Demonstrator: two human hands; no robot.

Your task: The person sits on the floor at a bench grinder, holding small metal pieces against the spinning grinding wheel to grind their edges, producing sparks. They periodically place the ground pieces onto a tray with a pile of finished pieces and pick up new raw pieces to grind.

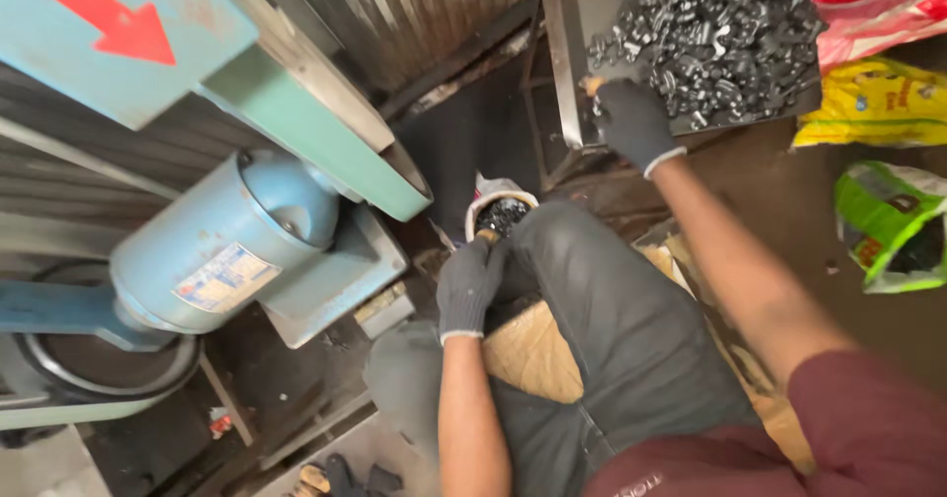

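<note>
Clearly the work was partway through: a large heap of small dark metal parts (pixel 715 34) lay on the metal tray (pixel 562 53) that served as the desk at the upper right, while the white bucket (pixel 498 211) by the person's knee already held a layer of similar dark pieces. Judging by that, some pieces had reached the bucket and most remained on the tray.

Both hands wore dark knit gloves. The right hand (pixel 631 122) was stretched out to the near edge of the heap, fingers curled down onto the parts; whether it had closed around any piece could not be told from this angle. The left hand (pixel 469 285) hung low just beside the bucket's rim, fingers loosely curled around a small brownish piece (pixel 487 235) at its fingertips, over the bucket's mouth.

A blue electric motor (pixel 232 246) with a green machine housing (pixel 316 132) stood to the left, and a belt wheel (pixel 99 364) lay below it. Coloured plastic sacks, 1 yellow (pixel 873 103) and 1 green (pixel 893 226), rested on the floor at the right. The person sat on brown cardboard (pixel 533 354).
</note>
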